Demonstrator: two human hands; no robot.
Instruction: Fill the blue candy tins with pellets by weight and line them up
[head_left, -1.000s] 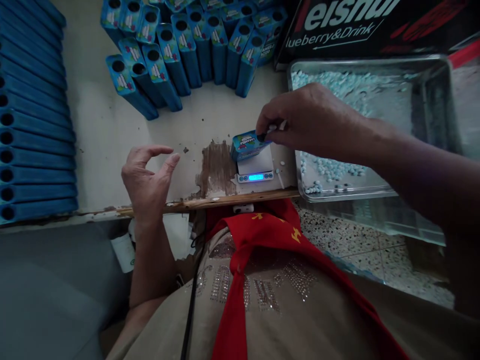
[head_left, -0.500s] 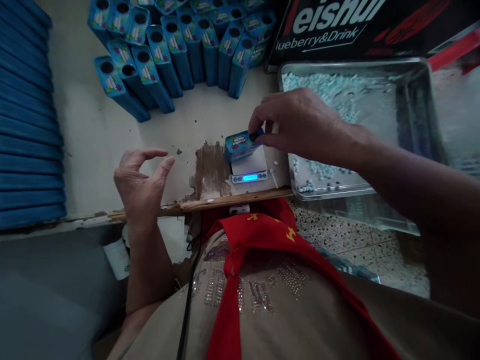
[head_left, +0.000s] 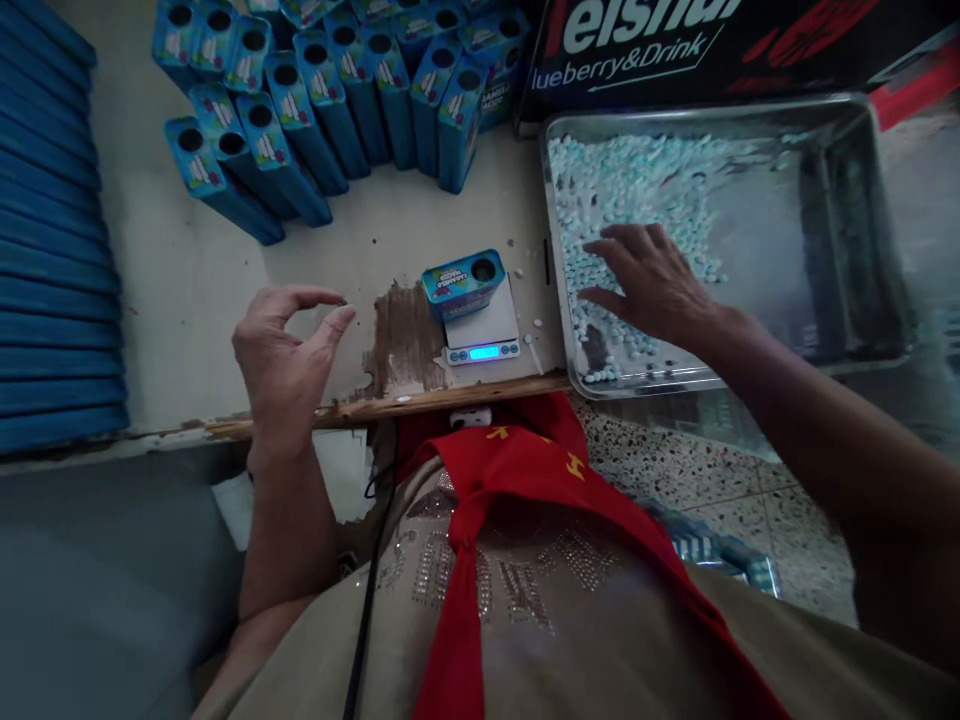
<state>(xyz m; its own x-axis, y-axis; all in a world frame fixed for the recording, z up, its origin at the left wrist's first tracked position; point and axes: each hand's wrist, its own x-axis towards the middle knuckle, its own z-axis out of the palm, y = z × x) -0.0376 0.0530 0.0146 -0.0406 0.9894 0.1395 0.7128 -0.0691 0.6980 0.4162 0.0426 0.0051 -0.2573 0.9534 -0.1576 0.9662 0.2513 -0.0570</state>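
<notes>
My right hand (head_left: 649, 285) is over the pale blue and white candies (head_left: 637, 190) in the metal tray (head_left: 847, 110), fingers spread and nothing visible in them. Whether its fingertips touch the candies I cannot tell. To the left, a blue candy box (head_left: 457, 290) with a round dark hole in its top stands upright on a small digital scale (head_left: 484, 353), whose display glows blue; the digits are too blurred to read. My left hand (head_left: 292, 350) is raised near the table edge, left of the scale. Its thumb and forefinger curve towards each other with a small gap, holding nothing visible.
Several similar blue boxes (head_left: 300, 120) stand in rows at the back. A stack of blue packs (head_left: 52, 250) lines the far left. Behind the tray is a black printed carton (head_left: 637, 60). Loose candies and a small white stick (head_left: 535, 355) lie beside the scale.
My right hand has left the box's top and moved right to the candies in the tray, its fingers spreading. The box stays on the scale. My left hand has barely moved.
</notes>
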